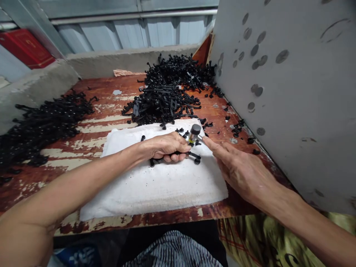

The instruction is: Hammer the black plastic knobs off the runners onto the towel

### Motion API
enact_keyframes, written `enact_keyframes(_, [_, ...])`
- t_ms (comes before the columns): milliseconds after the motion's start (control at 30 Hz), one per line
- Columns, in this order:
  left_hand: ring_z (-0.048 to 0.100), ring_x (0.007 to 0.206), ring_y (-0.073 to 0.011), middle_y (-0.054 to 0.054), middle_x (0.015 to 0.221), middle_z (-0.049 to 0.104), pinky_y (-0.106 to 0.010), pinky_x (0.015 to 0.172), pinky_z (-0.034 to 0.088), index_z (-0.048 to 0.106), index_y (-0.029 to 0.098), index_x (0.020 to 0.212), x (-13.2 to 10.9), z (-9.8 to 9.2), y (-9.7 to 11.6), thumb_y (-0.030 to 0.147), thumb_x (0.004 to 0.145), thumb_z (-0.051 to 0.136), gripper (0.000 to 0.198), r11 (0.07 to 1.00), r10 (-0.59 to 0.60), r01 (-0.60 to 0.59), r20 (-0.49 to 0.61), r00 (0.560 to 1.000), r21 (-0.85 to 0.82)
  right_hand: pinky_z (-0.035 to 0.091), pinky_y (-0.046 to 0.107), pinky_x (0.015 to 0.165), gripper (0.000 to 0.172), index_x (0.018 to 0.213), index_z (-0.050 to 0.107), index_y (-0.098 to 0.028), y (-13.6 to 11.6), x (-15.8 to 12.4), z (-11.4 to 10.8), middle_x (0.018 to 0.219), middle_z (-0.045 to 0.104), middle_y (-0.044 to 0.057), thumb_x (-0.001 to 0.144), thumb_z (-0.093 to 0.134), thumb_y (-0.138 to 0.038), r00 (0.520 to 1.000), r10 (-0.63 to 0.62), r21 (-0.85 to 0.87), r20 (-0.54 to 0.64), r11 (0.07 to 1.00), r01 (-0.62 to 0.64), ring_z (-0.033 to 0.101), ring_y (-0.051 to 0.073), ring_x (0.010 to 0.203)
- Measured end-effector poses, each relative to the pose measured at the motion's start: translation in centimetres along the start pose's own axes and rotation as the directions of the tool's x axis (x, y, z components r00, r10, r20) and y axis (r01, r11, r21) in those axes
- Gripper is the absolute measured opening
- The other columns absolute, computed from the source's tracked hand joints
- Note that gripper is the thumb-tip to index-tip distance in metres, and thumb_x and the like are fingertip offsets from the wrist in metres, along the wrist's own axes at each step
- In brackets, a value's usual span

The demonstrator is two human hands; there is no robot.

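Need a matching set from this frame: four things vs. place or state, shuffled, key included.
Things:
1. left hand
2. right hand
3. white cloth
4. red box

Place or state:
a. far back left, beyond the table
b. holds the small hammer
c. pins a black part down on the cloth
d. lies flat on the worn wooden table

Pairs: 1-c, 2-b, 3-d, 4-a

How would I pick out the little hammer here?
Find the white cloth on the worn red table. Near its far edge, the little hammer pokes out past the forefinger of the right hand. Its silver neck and yellow band stand out among the all-black plastic pieces.
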State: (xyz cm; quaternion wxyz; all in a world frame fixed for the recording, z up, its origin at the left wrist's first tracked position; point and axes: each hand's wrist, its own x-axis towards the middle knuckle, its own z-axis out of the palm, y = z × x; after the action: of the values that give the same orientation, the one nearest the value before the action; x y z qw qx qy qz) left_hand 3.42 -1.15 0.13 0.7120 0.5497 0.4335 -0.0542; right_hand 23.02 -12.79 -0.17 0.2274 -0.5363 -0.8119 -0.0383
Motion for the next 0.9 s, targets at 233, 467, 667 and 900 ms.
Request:
enact_keyframes(233, [0.028, 0.033, -0.0057, 0.0, 0.044, 0.038, -0.015, 0.03, 0.016, 0.051, 0.01, 0.061, 0.2, -0.2, 0.3, 0.021, 0.093, 0.048, 0.034, 0.999, -0.038, 0.038, 0.003, 0.999, 0.008, 0.056, 0.03, 0.088, 0.047, 0.141, 0.046, -0.004, -0.4, 0.5, -1.4, 0.119, 0.063, 0.015, 0.095, 0.041, -0.011, 0.971, 0.034, 0.145, -0.238, 0.989, 0.001, 0.065, 0.021, 0.102])
enact_keyframes(467, [0.027, 0.033, -0.0053, 0.0, 0.044, 0.038, -0.016, 0.03, 0.016, 0.049, 0.01, 0.06, 0.3, -0.2, 0.1, 0.024, 0.094, 0.047, 0.037, 1.0, -0.021, 0.021, 0.016, 1.0, 0.021, 0.06, 0.039, 0.072, 0.047, 0.14, 0.049, -0.006, 0.4, -0.4, 0.8, 0.108, 0.066, 0.017, 0.094, 0.039, -0.013, 0.998, 0.043, 0.108, -0.039, 0.993, -0.038, 0.068, 0.026, 0.087])
enact_keyframes(667, [0.026, 0.032, -0.0058, 0.001, 0.042, 0.037, -0.018, 0.032, 0.015, 0.048, 0.011, 0.061, 0.3, -0.4, 0.0, 0.024, 0.095, 0.046, 0.037, 0.998, -0.02, 0.02, 0.005, 1.0, 0.06, 0.058, 0.04, 0.079, 0.049, 0.141, 0.048, -0.01, 0.5, -0.6, 0.7, 0.12, 0.063, 0.015, 0.093, 0.039, -0.013, 0.999, 0.046, 0.088, 0.026, 0.995, -0.048, 0.066, 0.028, 0.1])
enact_keyframes(900, [0.036, 0.043, -0.0053, 0.001, 0.048, 0.044, -0.018, 0.043, 0.027, 0.049, 0.011, 0.059, -1.2, 1.6, 1.9, 0.013, 0.092, 0.046, 0.034, 0.715, 0.293, -0.354, 0.201, 0.935, 0.602, 0.049, 0.025, 0.062, 0.037, 0.108, 0.06, -0.008, 0.3, 1.8, 0.8, 0.089, 0.065, 0.008, 0.088, 0.051, -0.038, 0.93, 0.341, 0.594, 0.14, 0.722, -0.354, 0.059, 0.014, 0.072])
